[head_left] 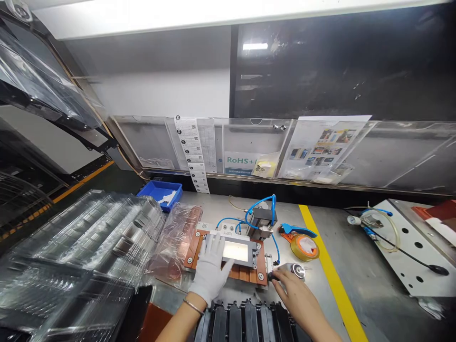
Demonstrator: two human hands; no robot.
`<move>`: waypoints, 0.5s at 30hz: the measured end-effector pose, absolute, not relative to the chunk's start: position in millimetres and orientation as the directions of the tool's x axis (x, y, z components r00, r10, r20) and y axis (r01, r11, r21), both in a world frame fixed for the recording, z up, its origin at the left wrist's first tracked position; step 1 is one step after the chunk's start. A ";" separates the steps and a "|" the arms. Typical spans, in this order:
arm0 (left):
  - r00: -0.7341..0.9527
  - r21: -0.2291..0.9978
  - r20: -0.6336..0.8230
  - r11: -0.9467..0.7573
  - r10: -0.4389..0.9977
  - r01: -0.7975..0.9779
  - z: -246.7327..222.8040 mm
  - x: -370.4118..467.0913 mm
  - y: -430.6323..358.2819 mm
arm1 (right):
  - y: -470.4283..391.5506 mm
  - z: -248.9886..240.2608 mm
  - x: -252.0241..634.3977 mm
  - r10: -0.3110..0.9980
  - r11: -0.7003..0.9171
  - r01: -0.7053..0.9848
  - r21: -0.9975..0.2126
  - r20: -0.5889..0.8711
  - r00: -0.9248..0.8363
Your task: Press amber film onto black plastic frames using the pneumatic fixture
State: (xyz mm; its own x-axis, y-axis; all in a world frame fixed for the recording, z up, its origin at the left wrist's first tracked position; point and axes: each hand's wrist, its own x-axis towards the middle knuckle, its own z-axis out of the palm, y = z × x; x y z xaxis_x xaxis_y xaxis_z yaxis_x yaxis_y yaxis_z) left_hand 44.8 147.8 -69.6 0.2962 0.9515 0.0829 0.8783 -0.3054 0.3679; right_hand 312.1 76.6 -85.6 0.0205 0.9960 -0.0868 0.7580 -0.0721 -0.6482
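Note:
My left hand [211, 270], in a white glove, lies palm down with its fingers stretched over the left part of a grey framed panel [244, 251] with a bright, pale window. That panel sits on a copper-brown fixture [264, 267] with screws at its corners. At the fixture's right side, the bare fingers of my right hand [297, 294] close on a small black knob [272, 276]. A metal cylinder [298, 271] stands just beyond that hand. Behind the panel rises a black pneumatic block [262, 219] with blue air hoses [245, 219].
Stacked clear plastic trays [96, 232] and a bag-wrapped pink bundle [176, 242] lie to the left, near a blue bin [160, 192]. Black slotted parts [245, 323] occupy the front edge. Tape [305, 247], a blue-handled tool [298, 231] and a white box [409, 247] stand right.

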 end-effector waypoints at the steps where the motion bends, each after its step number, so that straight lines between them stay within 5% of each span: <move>1: 0.199 0.425 0.082 -0.215 0.977 0.879 -66.6 35.8 150.5 | 74.8 -83.1 310.7 0.995 -0.086 0.745 -0.662 -0.090 0.036; 5: -0.079 0.627 -0.137 0.148 0.987 0.765 -61.5 0.3 166.0 | 78.6 -81.2 292.1 0.985 -0.173 0.638 -0.750 -0.133 0.112; 15: -0.052 0.744 -0.483 0.441 0.874 0.501 -67.4 0.8 159.3 | 92.2 -99.5 239.6 0.864 -0.480 0.067 -0.875 -0.458 0.212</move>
State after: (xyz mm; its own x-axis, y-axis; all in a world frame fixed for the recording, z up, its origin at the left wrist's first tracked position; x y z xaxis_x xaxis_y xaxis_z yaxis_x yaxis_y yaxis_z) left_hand 0.8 159.3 -67.4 -0.0519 0.8739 -0.4834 0.5010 0.4415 0.7443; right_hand 239.6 92.2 -99.5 0.2116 0.8636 -0.4576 0.0667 -0.4799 -0.8748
